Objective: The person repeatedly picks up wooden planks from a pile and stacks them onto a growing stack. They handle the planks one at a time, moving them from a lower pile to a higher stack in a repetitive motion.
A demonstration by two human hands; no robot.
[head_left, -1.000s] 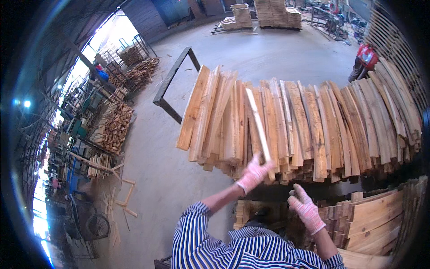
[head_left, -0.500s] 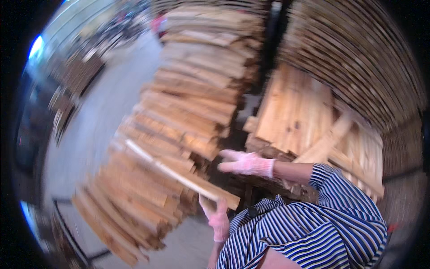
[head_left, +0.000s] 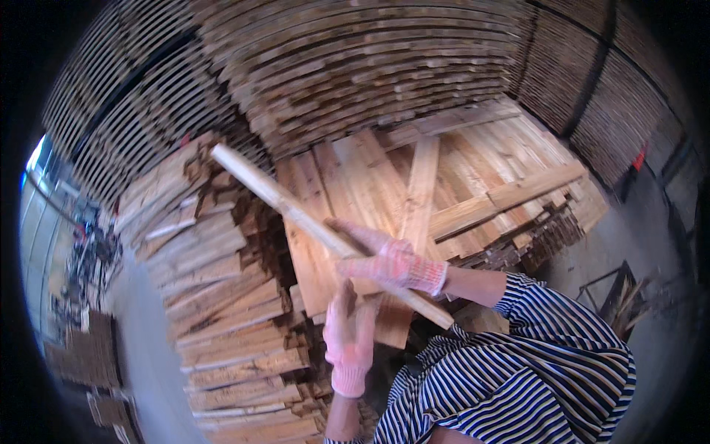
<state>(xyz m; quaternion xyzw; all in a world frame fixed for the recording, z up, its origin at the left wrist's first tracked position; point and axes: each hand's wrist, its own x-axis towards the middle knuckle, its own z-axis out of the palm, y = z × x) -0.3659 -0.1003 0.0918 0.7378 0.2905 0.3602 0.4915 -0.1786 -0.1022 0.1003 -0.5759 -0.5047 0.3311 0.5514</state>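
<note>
- Strip of pale wood (head_left: 296, 214) is held slantwise over a bed of planks (head_left: 477, 166), one end pointed to the upper left.
- It is gripped by the gloved right hand (head_left: 399, 265), thumb and fingers closed around it.
- The gloved left hand (head_left: 347, 344) is held just below, fingers parted, nothing grasped; whether the wood is touched cannot be told.
- Rough boards (head_left: 237, 370) are piled at left; stacked lumber (head_left: 370, 81) is ranged behind.
</note>
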